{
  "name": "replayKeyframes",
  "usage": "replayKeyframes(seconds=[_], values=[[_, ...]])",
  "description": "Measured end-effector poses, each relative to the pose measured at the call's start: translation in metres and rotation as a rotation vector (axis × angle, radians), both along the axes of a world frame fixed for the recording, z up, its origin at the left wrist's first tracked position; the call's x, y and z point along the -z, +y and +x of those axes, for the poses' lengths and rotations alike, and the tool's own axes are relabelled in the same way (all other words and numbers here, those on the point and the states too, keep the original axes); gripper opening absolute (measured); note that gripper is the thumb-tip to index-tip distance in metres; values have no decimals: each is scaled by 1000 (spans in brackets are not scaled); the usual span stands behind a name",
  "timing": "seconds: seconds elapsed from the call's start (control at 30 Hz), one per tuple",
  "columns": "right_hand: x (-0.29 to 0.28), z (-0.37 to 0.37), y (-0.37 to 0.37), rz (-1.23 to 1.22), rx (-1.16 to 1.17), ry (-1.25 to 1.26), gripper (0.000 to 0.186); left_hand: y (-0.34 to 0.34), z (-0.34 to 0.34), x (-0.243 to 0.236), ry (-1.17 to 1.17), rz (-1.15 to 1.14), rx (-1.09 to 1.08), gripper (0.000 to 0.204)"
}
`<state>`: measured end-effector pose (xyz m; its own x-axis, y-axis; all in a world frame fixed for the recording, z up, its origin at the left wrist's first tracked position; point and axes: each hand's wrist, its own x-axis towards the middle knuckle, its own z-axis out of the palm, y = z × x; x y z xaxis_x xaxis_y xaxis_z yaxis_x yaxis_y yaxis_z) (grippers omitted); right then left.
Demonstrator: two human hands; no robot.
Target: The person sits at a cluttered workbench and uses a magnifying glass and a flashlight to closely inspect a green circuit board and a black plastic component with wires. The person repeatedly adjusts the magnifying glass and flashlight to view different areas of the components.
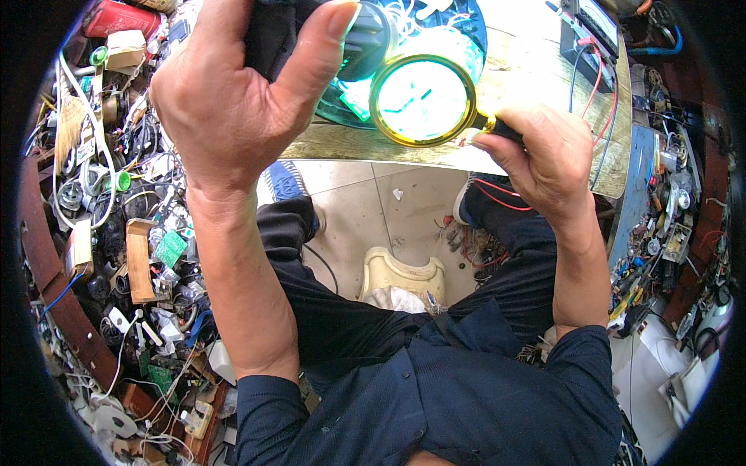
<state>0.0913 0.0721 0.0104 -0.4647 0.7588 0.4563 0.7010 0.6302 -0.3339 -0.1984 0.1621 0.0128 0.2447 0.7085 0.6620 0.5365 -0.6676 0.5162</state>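
My left hand is raised close to the camera and grips a black device with a rounded dark end, thumb across its front. My right hand holds the black handle of a gold-rimmed magnifying glass. The lens sits right beside the black device and shows a bright green circuit board through it. Both are held over a round blue tray on the wooden workbench.
Heaps of cables, circuit boards and small parts fill the left side. A meter with red and blue leads stands at the bench's far right. More components crowd the right shelf. Below are my dark trousers, a tiled floor and a cream plastic stool.
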Motion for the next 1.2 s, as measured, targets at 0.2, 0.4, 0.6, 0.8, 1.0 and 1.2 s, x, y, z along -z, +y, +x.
replayKeyframes(seconds=[0.2,0.4,0.6,0.8,1.0,1.2], values=[[1,6,-1,-21,-10,-17,33,1,1,-2,27,-9,0,29],[2,3,-1,8,24,16,27,0,3,-3,42,13,7,30],[2,1,0,26,16,42,28,-1,2,-5,72,0,-2,29],[1,3,-3,9,32,9,29,-2,4,-4,58,-16,25,28],[0,9,-5,-18,-16,-37,34,-3,4,-5,41,-32,33,27],[1,4,-5,14,30,13,29,-3,5,-4,44,-67,38,28]])
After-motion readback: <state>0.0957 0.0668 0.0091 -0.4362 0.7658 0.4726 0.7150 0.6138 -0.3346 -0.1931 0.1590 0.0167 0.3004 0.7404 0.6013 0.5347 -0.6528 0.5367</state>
